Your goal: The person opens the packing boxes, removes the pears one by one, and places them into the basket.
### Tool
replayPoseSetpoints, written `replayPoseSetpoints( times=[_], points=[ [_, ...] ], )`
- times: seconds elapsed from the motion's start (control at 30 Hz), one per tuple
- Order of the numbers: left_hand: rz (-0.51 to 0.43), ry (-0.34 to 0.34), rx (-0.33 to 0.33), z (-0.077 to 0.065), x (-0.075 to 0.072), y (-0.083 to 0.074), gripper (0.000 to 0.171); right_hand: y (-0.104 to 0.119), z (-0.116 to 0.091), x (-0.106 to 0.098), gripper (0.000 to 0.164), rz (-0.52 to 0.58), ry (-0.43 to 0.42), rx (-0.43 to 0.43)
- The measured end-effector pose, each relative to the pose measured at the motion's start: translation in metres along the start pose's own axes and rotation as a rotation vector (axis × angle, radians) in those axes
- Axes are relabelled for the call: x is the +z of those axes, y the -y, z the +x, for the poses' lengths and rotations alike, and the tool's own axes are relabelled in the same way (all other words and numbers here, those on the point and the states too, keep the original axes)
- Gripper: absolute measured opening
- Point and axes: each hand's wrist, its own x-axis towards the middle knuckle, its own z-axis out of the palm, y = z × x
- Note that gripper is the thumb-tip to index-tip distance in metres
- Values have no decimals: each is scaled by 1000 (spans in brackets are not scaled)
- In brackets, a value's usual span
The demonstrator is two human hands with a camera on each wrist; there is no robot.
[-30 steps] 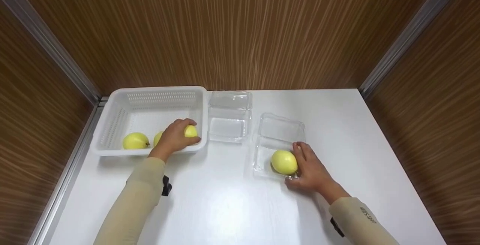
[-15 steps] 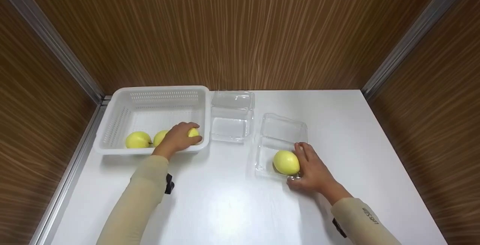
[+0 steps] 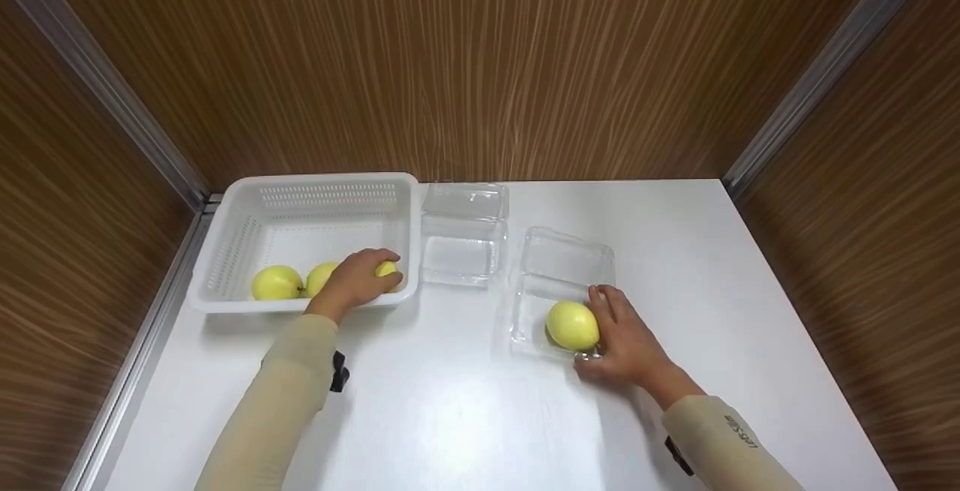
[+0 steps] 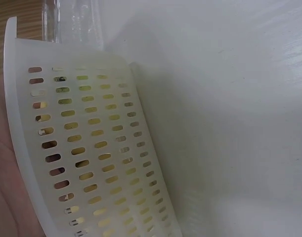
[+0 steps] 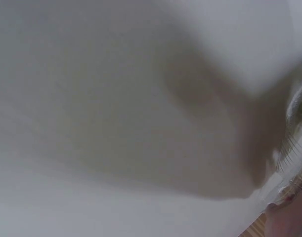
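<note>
My left hand point(image 3: 356, 281) reaches into the white basket point(image 3: 202, 281) at the left and curls round a yellow pear point(image 3: 386, 269), mostly hidden by the fingers. Two more yellow pears lie beside it, one at the left point(image 3: 277, 282) and one partly behind the hand point(image 3: 318, 278). My right hand point(image 3: 626, 348) grips the near right corner of an open clear plastic clamshell box point(image 3: 559, 258). Inside that box lies another yellow pear point(image 3: 572, 326), close to the right fingers. The left wrist view shows the basket's slotted wall point(image 4: 86, 138), with yellow fruit through the slots.
A second open clear clamshell box point(image 3: 461, 254) stands between the basket and the first box, holding nothing. Brown wood-grain panels point(image 3: 465, 63) enclose the white table point(image 3: 450, 416) at the back and on both sides.
The view shifts slightly early on. My left hand settles a little lower round the pear in the basket. The right hand and its box stay in place.
</note>
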Motion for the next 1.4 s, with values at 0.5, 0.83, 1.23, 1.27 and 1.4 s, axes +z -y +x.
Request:
replayPoseSetpoints(
  times=[0.5, 0.83, 1.23, 1.27, 1.4],
  points=[
    [102, -862, 621, -12, 45, -43, 25, 1, -2, 0, 115, -24, -18, -17],
    [161, -603, 696, -22, 122, -135, 35, 1, -3, -1, 115, -18, -3, 13],
    [165, -203, 437, -7, 192, -193, 64, 0, 0, 2, 105, -48, -45, -39],
    [160, -169, 410, -7, 195, -195, 68, -1, 1, 2, 104, -48, -54, -52],
    [175, -90, 341, -5, 201, -201, 81, -3, -1, 2, 97, -35, -77, -78]
  ],
)
